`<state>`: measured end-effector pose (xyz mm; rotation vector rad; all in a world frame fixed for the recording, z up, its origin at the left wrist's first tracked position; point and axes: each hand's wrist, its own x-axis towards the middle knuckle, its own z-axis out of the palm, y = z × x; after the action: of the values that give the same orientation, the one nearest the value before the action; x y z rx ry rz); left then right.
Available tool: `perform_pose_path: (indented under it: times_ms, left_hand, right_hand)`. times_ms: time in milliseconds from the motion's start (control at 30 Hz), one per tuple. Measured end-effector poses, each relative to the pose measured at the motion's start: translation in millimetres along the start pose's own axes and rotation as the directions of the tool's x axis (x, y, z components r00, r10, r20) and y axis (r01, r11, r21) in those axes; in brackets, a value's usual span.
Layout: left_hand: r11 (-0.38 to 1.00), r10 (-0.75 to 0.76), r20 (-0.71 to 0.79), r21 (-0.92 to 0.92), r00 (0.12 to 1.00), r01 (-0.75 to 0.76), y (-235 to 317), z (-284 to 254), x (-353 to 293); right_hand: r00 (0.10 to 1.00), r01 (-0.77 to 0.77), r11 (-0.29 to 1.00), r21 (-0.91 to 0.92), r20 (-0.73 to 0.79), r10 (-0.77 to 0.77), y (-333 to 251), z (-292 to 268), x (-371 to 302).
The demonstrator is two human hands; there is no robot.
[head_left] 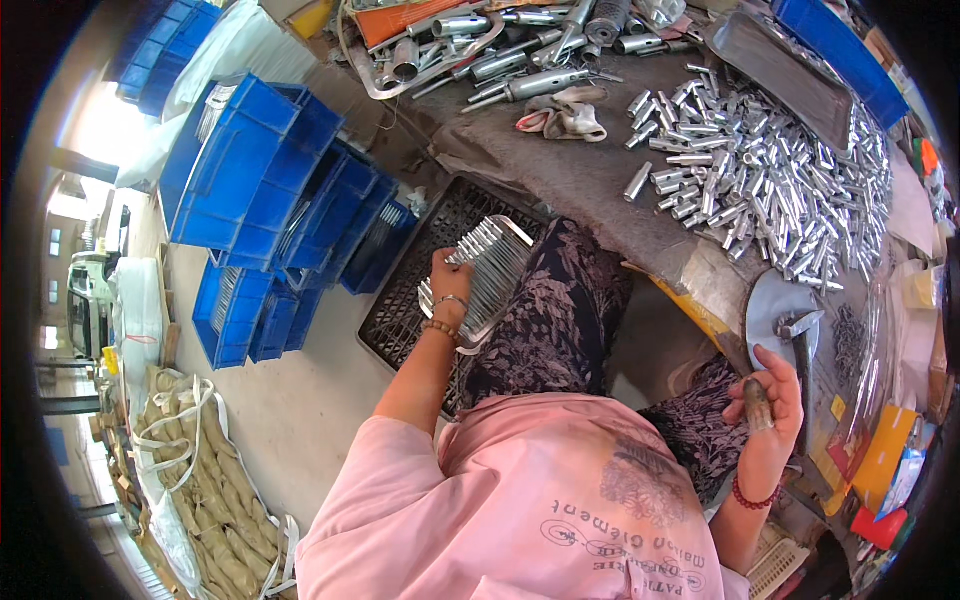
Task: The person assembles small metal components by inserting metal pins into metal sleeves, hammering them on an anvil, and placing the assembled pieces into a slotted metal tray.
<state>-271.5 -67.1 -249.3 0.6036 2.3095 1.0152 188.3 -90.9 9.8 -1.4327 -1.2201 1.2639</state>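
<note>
My left hand, at the black plastic crate beside my knee, is closed on the edge of a stack of thin shiny metal rods. Some of the rods look bent at their ends. Its fingertips are partly hidden. To the right, my right hand is raised above my lap, palm up, with loosely curled fingers apart and nothing visible in them. A dark covering wraps its thumb. Nearest to that hand is a hammer on a round grey metal plate.
A large heap of short metal tubes covers the bench's right side. Longer metal tool parts and a cloth glove lie farther back. Stacked blue bins stand left, near a sack of tan pieces.
</note>
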Motion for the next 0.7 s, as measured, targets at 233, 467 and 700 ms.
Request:
perform_pose_path:
  times_ms: [233,467,700]
  left_hand:
    - [0.966,0.249,-0.125,-0.040,0.960,-0.255,19,-16,-8]
    - [0.571,0.736,-0.224,-0.304,0.639,-0.763,209,-32,-82]
    - [0.510,0.791,0.399,-0.013,0.464,-0.860,295,-2,-127]
  right_hand:
    - [0.999,0.034,0.999,0.034,0.016,-0.034,1,-2,1]
    - [0.996,-0.030,0.996,0.079,0.090,0.023,-3,-10,-6]
    - [0.966,0.092,0.993,-0.071,0.247,-0.071,-19,-14,-12]
